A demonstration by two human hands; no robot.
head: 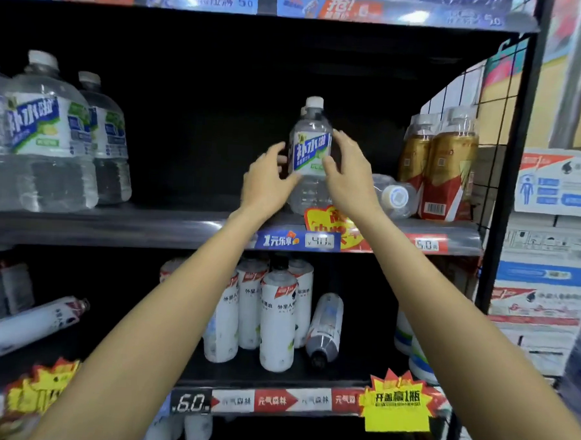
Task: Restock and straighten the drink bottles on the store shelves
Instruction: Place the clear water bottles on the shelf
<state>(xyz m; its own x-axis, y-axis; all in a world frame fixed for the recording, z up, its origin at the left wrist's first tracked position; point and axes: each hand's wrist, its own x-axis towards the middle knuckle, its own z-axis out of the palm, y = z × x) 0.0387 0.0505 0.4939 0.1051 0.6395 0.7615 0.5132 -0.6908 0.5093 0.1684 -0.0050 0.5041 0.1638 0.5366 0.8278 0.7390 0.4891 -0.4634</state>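
Note:
A small clear drink bottle (308, 153) with a white cap and a blue-green label stands upright on the middle shelf (167, 228). My right hand (347, 175) holds its right side, thumb on the label and fingers round the back. My left hand (268, 176) is at its lower left with relaxed fingers, fingertips just touching it. Large bottles of the same drink (48, 133) stand at the shelf's left. Gold and red bottles (448, 167) stand at its right. A clear bottle (393, 195) lies on its side beside them.
On the lower shelf (274, 377) stand several white bottles (277, 313); one bottle (325, 326) leans upside down and another (24, 327) lies at the left. A wire grid panel (492, 129) closes the right end. Cardboard cartons (550, 253) are stacked beyond it.

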